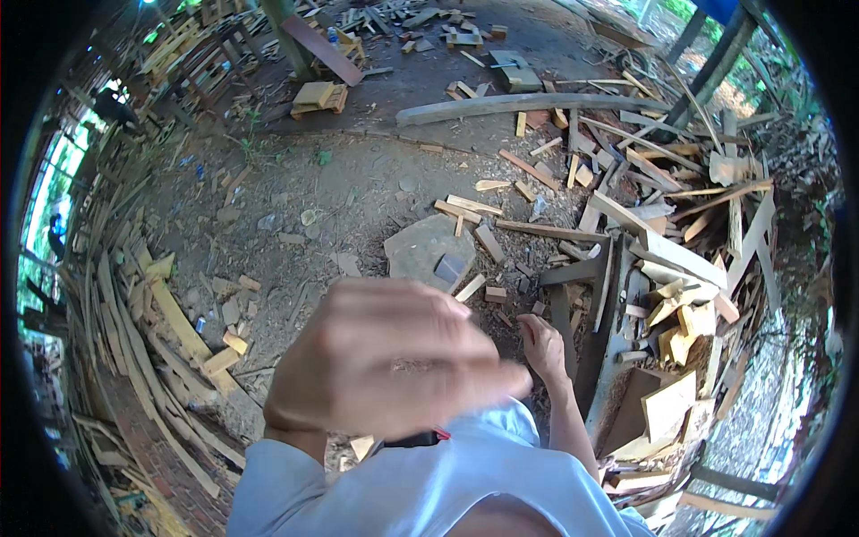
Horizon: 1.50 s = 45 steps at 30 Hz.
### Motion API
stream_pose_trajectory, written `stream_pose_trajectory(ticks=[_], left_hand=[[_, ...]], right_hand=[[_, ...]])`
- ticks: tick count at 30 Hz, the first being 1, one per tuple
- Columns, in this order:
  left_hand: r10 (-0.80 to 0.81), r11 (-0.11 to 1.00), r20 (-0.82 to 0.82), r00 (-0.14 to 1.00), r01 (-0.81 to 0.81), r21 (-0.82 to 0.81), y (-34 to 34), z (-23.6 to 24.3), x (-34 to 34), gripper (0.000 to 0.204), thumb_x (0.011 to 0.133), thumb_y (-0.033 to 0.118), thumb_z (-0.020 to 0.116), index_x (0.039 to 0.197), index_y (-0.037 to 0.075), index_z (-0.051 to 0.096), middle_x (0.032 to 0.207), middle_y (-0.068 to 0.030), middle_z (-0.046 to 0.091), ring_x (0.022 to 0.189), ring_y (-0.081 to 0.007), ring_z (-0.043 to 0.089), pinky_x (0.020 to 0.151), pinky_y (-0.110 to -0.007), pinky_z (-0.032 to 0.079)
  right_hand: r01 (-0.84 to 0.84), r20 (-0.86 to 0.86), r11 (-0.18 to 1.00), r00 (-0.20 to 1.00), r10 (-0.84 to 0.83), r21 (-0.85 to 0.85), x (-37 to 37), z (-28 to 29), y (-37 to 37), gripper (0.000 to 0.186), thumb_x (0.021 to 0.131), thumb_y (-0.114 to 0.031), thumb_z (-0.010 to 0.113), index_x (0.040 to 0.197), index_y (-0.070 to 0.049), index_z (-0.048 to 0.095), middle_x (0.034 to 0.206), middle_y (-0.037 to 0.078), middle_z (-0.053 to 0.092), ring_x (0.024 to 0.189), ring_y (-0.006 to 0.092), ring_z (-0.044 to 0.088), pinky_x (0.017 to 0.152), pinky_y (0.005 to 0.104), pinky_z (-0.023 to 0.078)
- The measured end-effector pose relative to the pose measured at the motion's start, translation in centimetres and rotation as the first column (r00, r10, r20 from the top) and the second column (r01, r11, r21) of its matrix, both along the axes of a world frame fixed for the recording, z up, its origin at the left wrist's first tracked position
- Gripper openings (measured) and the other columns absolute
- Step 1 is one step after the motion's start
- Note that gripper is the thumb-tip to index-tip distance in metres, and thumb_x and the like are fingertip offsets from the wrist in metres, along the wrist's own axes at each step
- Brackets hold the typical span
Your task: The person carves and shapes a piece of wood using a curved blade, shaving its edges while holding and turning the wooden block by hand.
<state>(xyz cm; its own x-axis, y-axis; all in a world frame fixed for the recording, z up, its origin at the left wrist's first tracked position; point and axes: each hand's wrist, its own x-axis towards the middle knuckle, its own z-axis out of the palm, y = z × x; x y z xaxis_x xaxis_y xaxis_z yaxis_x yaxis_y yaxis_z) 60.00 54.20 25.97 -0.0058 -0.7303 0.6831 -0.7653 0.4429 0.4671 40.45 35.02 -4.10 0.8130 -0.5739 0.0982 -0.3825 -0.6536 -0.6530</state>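
My left hand [385,353] is raised close to the camera in front of my chest, with its back showing. Motion smears its fingers, which point to the right, and nothing held shows in it. Lower and to the right hangs my right hand [543,347], fingers curled in, with no object visible in them. It is nearest a worn wooden bench or frame [586,358], apart from it as far as I can tell. Beyond my hands a flat grey slab [422,246] lies on the dirt, bearing a small dark rectangular piece [450,268].
A heap of scrap wood [689,233] fills the right side. Long curved boards [161,358] are piled at the left. A long grey beam [528,106] lies across the far ground. Farther back, a small wooden stool [318,98] stands by a post [291,40]. Offcuts litter the dirt.
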Motion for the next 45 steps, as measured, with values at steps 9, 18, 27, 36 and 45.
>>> stream_pose_trajectory(ticks=[9,18,27,36,45], left_hand=[[0.140,0.102,0.333,0.932,-0.349,0.932,-1.3,-17.5,4.8,0.043,0.085,0.021,0.067,0.127,0.013,0.059,0.119,-0.0128,0.062,0.105,-0.0293,0.065,0.086,-0.042,0.054],[0.113,0.459,0.445,0.888,-0.444,0.770,-4.3,-21.0,6.0,0.045,0.083,0.022,0.068,0.126,0.012,0.058,0.106,-0.0131,0.066,0.100,-0.0310,0.066,0.082,-0.045,0.054],[-0.031,0.563,0.344,0.939,-0.268,0.782,-7.3,-22.0,4.3,0.041,0.081,0.019,0.070,0.119,0.008,0.059,0.100,-0.0138,0.066,0.096,-0.0307,0.066,0.080,-0.043,0.054],[-0.067,0.445,0.388,0.919,-0.320,0.836,-10.0,-22.6,3.0,0.043,0.082,0.015,0.065,0.123,0.007,0.056,0.105,-0.0162,0.064,0.099,-0.0300,0.065,0.080,-0.043,0.055],[-0.298,0.458,0.211,0.931,-0.054,0.887,-16.6,-21.1,-3.8,0.052,0.085,0.017,0.066,0.135,0.013,0.052,0.130,-0.0143,0.056,0.118,-0.0345,0.055,0.099,-0.042,0.045]], right_hand=[[0.222,-0.253,0.972,0.947,-0.197,0.075,-6.7,-4.3,1.4,0.016,0.090,-0.012,0.056,0.101,-0.009,0.067,0.092,0.014,0.068,0.090,0.0348,0.066,0.077,0.0441,0.052],[0.204,-0.195,0.978,0.962,-0.193,0.036,-4.6,-2.7,0.8,0.015,0.090,-0.010,0.056,0.101,-0.006,0.066,0.088,0.017,0.068,0.083,0.0354,0.067,0.075,0.0434,0.052],[0.352,-0.176,0.936,0.922,-0.345,0.009,-9.0,-2.4,0.0,0.016,0.088,-0.006,0.056,0.101,-0.003,0.065,0.090,0.018,0.069,0.083,0.0350,0.068,0.072,0.0413,0.052],[0.531,-0.266,0.805,0.762,-0.590,-0.263,-19.9,-3.1,-1.2,0.035,0.084,-0.003,0.060,0.118,-0.010,0.060,0.122,0.015,0.054,0.113,0.0378,0.050,0.095,0.0475,0.042],[0.769,-0.461,0.519,0.332,-0.823,-0.372,-30.4,-2.2,-4.1,0.089,0.073,-0.051,0.076,0.140,-0.001,0.046,0.142,0.030,0.041,0.139,0.0421,0.027,0.113,0.0529,0.021]])
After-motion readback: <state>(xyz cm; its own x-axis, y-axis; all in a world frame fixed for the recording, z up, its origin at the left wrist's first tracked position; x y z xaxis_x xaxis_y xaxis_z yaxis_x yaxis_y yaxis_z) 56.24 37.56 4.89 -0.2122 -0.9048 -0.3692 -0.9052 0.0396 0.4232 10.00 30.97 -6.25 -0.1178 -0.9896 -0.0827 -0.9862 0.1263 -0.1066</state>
